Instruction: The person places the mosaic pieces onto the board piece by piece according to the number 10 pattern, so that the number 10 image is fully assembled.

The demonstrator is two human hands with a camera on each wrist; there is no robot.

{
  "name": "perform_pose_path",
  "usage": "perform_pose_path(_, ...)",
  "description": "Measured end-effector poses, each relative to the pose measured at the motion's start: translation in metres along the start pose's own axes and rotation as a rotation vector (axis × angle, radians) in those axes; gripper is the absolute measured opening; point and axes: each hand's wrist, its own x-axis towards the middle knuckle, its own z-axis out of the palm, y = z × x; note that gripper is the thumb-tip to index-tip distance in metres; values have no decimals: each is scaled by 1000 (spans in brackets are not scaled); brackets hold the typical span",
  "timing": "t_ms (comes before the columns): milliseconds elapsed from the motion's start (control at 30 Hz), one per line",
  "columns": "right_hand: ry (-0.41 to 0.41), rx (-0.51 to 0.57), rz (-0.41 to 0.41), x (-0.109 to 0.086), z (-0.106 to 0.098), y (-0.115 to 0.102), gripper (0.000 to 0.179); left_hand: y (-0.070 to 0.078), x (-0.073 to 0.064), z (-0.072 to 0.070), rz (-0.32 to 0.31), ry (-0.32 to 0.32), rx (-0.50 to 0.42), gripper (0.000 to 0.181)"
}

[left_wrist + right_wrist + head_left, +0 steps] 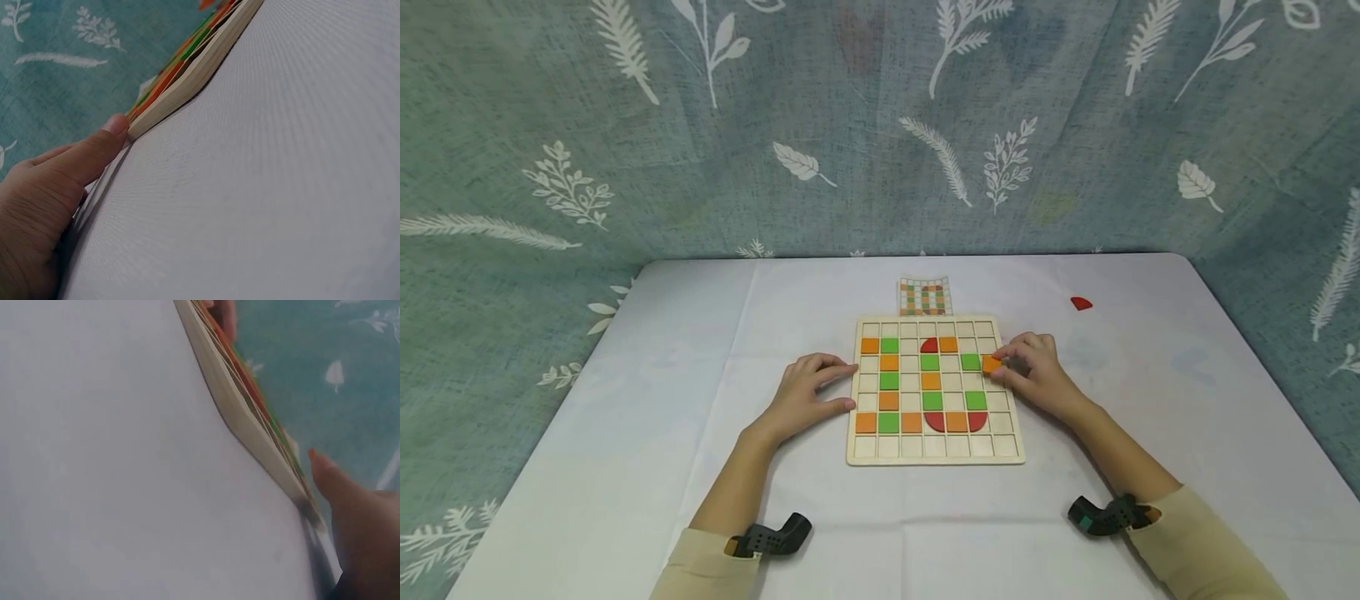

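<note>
A pale wooden grid board (901, 450) lies on the white table, with orange, green and red tiles set in many of its squares. My right hand (1034, 373) pinches an orange square tile (991, 365) between thumb and fingers over the board's right edge, beside a green tile (971, 362). In the right wrist view a bit of orange shows at the thumb tip (319, 459). On the other side, my left hand (805, 393) touches the board's left edge with thumb and forefinger spread apart. The left wrist view shows that thumb (103, 147) against the board's side.
Behind the board lies a small pattern card (925, 296) with a printed grid of coloured shapes, its lower edge close to the board. A loose red quarter-round tile (1081, 303) sits at the back right. A leaf-patterned cloth (865, 167) hangs behind the table.
</note>
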Motion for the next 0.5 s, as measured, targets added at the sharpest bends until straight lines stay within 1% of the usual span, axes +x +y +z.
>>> perform_pose_path(100, -30, -7, -58, -1, 5, -6, 24, 0, 0, 0, -6, -4, 3, 56)
perform_pose_path(233, -40, -6, -126, -2, 9, -10, 23, 1, 0, 0, -6, 2, 11, 56)
perform_pose_path(400, -36, 12, -141, -2, 12, -10, 22, 2, 0, 0, -6, 4, 16, 56)
perform_pose_path(500, -35, 4, -143, -2, 13, -10, 22, 3, 0, 0, 2, 11, 9, 56)
